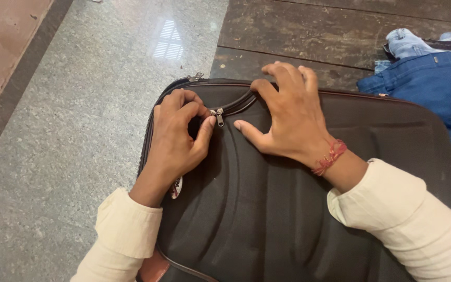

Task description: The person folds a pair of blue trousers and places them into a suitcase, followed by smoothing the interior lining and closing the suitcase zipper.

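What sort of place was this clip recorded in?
Probably a home or lodging floor: a polished grey stone floor, a dark worn wooden platform, a black soft-sided fabric suitcase and folded blue denim jeans lying there.

A black suitcase [288, 209] with silver zipper pulls [218, 116] lies on a speckled grey floor [69, 136] and dark brown boards [330, 36], beside blue jeans [439, 83]; cream sleeves [392, 203] and a red wrist thread [330, 156] show.

Cream sleeves, one red wristband

Both arms wear loose, cream-white cloth sleeves, pushed back above the wrists with soft folds at the cuffs. The right hand [291, 112] carries a red braided thread band at the wrist; the left hand [178, 133] is bare.
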